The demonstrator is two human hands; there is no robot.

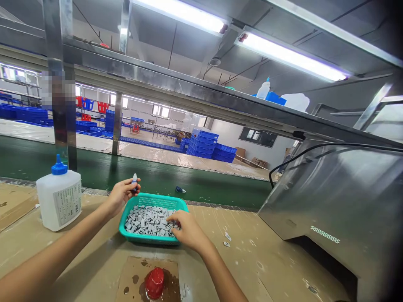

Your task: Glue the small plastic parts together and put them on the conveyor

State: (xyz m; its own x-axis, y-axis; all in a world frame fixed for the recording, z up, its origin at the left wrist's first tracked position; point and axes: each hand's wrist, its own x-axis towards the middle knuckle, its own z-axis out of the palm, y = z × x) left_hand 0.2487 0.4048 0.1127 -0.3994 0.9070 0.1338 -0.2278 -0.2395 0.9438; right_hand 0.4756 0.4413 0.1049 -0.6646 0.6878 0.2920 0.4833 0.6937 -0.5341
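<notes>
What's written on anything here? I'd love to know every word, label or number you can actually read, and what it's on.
Printed label on the white plastic bottle: small print, too blurred to read.
Small bottle in the left hand: its markings are too small to read.
No other word, brand, number or sign can be read in this view.

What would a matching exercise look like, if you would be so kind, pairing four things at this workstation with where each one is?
Things:
1. Left hand
2. Right hand
3. White plastic bottle
4. Red domed object

Places:
A. On stained cardboard
B. Around a small blue-capped bottle
C. Left of the teal basket
D. Over the grey parts

Pairs: 1-B, 2-D, 3-C, 4-A.
</notes>
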